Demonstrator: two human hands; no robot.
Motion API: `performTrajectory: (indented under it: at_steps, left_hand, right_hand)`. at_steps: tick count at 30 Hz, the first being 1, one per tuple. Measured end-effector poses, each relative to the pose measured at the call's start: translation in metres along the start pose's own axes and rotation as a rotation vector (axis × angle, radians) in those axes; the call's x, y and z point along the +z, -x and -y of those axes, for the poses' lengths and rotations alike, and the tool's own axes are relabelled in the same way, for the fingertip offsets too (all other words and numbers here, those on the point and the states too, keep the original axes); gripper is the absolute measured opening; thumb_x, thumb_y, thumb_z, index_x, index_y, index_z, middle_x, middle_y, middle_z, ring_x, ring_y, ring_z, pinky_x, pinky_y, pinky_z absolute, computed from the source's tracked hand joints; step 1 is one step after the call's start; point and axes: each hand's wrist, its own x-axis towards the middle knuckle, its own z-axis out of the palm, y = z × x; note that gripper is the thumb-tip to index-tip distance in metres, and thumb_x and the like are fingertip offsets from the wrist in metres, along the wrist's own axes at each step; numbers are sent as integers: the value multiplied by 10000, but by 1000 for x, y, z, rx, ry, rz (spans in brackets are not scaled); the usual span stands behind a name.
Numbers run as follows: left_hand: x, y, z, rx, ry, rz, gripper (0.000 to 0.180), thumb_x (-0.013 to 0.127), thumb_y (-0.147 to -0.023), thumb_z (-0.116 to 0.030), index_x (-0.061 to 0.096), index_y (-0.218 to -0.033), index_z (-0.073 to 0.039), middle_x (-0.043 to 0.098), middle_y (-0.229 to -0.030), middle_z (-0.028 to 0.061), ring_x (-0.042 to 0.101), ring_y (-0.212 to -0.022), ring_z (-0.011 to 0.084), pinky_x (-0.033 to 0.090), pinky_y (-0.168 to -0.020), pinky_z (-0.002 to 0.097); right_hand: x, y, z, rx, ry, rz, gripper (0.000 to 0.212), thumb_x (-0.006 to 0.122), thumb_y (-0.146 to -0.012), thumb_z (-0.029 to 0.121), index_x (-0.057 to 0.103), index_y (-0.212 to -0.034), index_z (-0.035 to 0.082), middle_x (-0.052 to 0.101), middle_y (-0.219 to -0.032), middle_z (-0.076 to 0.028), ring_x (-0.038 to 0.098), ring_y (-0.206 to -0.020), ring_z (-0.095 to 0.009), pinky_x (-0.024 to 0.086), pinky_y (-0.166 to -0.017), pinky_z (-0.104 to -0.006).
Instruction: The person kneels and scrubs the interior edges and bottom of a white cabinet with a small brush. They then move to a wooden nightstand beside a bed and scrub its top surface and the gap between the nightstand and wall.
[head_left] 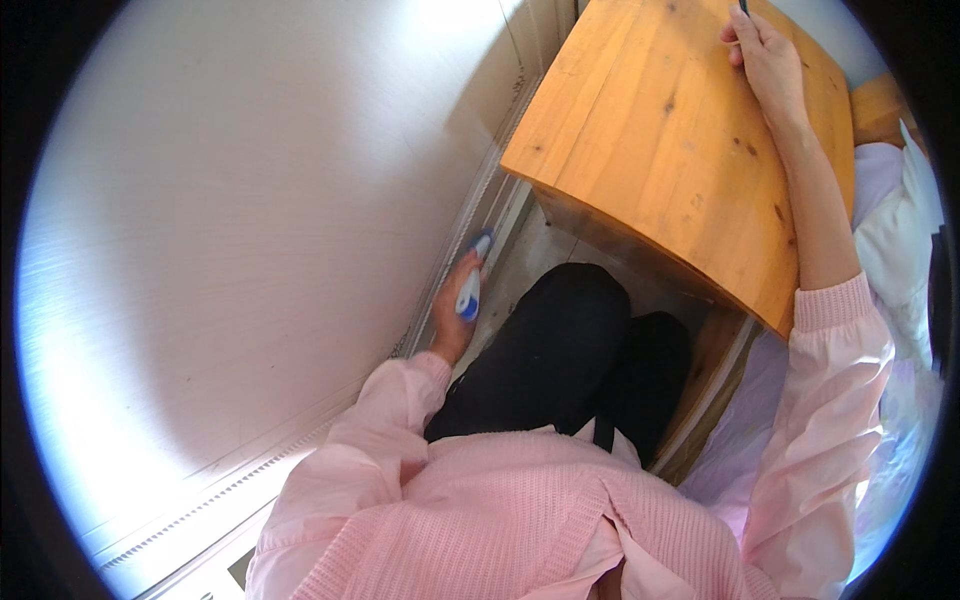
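Low beside the white panel, my left hand (pixel 450 318) is closed round a blue-and-white handled tool (pixel 467 297). Its blue far end points up toward the panel's lower edge; its exact kind is not clear. At the top right, my right hand (pixel 772 78) pinches a thin dark stick (pixel 743 6), cut off by the picture's edge. That hand and forearm lie over the top of a wooden cabinet (pixel 650 130) with dark knots.
A large white panel (pixel 250 230) fills the left side, with a ridged edge strip running along it. My bent knees in black trousers (pixel 540 350) are close to the cabinet's front. Pale and lilac bedding (pixel 890 240) lies at the right.
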Motion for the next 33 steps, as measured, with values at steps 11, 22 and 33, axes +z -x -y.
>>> performTrajectory:
  at_steps: [11,22,33]
  left_hand:
    - [-21,39,14,-201,-114,116,255,651,-818,-55,621,-1070,-26,633,-1066,191,615,-1012,289,465,-858,318]
    - [94,-100,21,-16,218,-141,236,648,-829,-70,618,-1061,-37,649,-1050,139,614,-988,217,448,-862,299]
    - [189,-202,24,59,291,-80,379,650,-768,36,604,-1128,-73,579,-1191,173,568,-1104,289,457,-911,335]
  right_hand:
    - [2,-1,3,37,7,-19,378,464,-935,265,549,-667,13,512,-516,-25,474,-437,-98,374,-437,-247]
    - [-1,4,14,158,101,51,366,486,-927,345,588,-732,53,466,-531,12,427,-490,-71,333,-478,-232]
    - [1,5,17,244,-58,10,349,451,-969,293,554,-729,61,422,-528,35,358,-482,-37,269,-456,-199]
